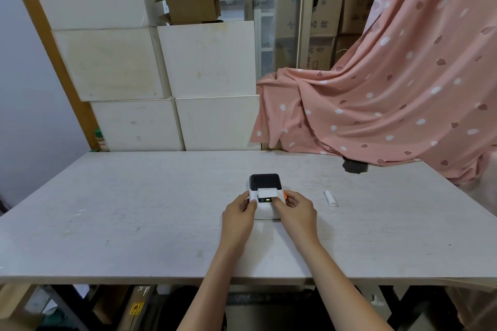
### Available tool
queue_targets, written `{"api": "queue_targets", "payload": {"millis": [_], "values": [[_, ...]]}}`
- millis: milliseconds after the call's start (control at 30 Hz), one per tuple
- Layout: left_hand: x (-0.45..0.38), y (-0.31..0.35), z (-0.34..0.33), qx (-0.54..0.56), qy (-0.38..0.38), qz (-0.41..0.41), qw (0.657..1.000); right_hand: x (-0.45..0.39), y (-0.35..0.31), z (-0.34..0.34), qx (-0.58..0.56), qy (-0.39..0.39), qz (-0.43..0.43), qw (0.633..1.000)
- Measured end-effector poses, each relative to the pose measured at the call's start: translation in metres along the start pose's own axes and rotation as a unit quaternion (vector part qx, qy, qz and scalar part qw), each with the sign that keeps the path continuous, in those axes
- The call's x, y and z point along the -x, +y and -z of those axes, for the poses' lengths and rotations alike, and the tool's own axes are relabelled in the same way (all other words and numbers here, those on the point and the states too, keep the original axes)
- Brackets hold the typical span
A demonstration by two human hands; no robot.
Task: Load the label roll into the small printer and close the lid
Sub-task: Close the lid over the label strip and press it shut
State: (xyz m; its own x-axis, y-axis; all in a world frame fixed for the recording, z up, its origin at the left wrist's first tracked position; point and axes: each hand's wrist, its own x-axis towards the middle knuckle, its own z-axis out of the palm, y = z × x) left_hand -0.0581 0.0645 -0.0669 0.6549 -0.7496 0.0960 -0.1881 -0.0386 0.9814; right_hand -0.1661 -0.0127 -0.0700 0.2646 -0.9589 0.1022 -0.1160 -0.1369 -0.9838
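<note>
A small white printer [265, 212] with a dark lid [265, 180] sits in the middle of the table [134, 209]. The lid lies down over the body. A white strip of label paper [267, 192] sticks out of the slot in front of the lid, above a small panel with a lit green light. My left hand [239, 216] grips the printer's left side, thumb on its top edge. My right hand [295, 213] holds the right side beside an orange tab [285, 194]. The roll itself is hidden inside.
A small white tube-like piece [330, 198] lies on the table to the right of the printer. Pink patterned cloth [376, 115] drapes over the back right corner. White boxes [174, 88] are stacked behind the table's far edge.
</note>
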Motion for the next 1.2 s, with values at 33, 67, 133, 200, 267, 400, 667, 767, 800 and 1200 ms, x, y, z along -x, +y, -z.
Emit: {"api": "queue_targets", "payload": {"millis": [33, 67, 133, 200, 267, 400, 667, 767, 800, 1200], "values": [[-0.0002, 0.0, -0.0001, -0.001, 0.0, 0.0, 1.0, 0.0008, -0.001, 0.0, 0.004, 0.001, 0.002, 1.0], [-0.0003, -0.0004, -0.0002, -0.003, -0.001, -0.001, 1.0, 0.0014, -0.0011, -0.0002, 0.006, 0.002, 0.005, 1.0], [-0.0008, -0.0016, 0.0, -0.001, -0.001, -0.001, 1.0, 0.0018, -0.0009, -0.0003, 0.007, 0.003, 0.008, 1.0], [-0.0009, -0.0023, 0.0005, 0.004, -0.001, 0.0, 1.0, 0.0015, -0.0008, -0.0003, 0.01, 0.004, 0.006, 1.0], [-0.0015, -0.0027, 0.0003, 0.004, -0.002, -0.003, 1.0, 0.0015, -0.0011, -0.0003, 0.009, 0.005, 0.004, 1.0], [-0.0021, -0.003, -0.0002, 0.002, -0.003, -0.001, 1.0, 0.002, -0.0025, 0.0009, -0.001, 0.001, -0.003, 1.0], [-0.0016, -0.004, 0.0003, 0.015, -0.007, -0.009, 1.0, 0.001, -0.0029, 0.0013, -0.014, -0.005, 0.001, 1.0], [-0.0008, -0.0031, 0.0008, 0.016, -0.005, -0.01, 1.0, -0.001, -0.0045, 0.0008, -0.018, -0.007, -0.002, 1.0], [-0.0004, -0.0026, 0.0008, 0.015, -0.004, -0.01, 1.0, -0.0015, -0.0056, 0.0003, -0.021, -0.006, -0.004, 1.0], [0.0018, 0.002, -0.0003, 0.017, 0.0, -0.01, 1.0, 0.0044, -0.0046, 0.0024, -0.004, -0.003, 0.01, 1.0]]}}
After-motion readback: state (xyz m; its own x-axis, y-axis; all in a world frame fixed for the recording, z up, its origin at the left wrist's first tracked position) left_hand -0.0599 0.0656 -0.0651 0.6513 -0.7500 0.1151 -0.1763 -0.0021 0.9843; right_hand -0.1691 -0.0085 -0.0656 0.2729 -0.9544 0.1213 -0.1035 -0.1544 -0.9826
